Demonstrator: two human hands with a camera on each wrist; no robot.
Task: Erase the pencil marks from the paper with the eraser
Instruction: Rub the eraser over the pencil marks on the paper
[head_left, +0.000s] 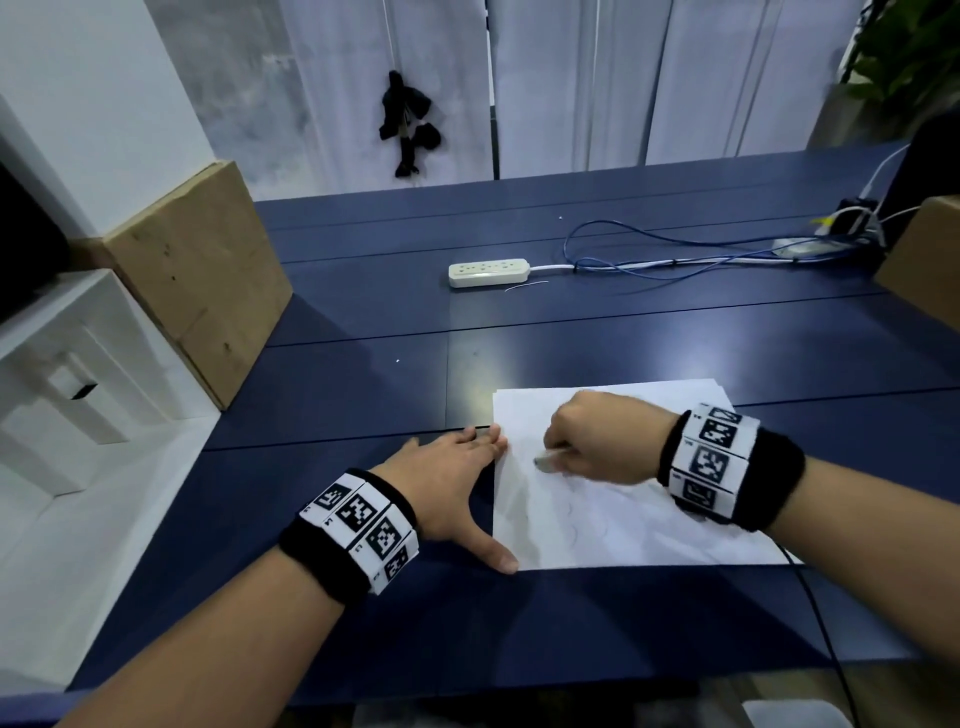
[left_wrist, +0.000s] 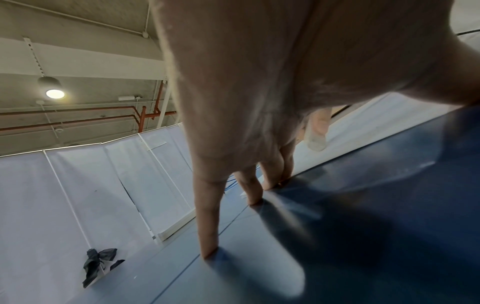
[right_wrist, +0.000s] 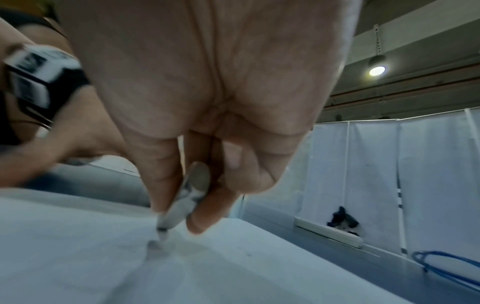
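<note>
Erasing under way: right hand (head_left: 592, 436) pinches the eraser (right_wrist: 182, 197), tip on the paper (head_left: 623, 525) lying on the counter (head_left: 571, 332). Left hand (head_left: 457, 483), fingers flat, steadies the sheet's edge (marks remain faint). Next, 1 firm stroke toward remaining pencil marks (head_left: 576, 519).

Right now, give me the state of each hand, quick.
Left hand: open, fingers straight, pressing flat on the table at the paper edge.
Right hand: closed, pinching the eraser against the paper.
</note>
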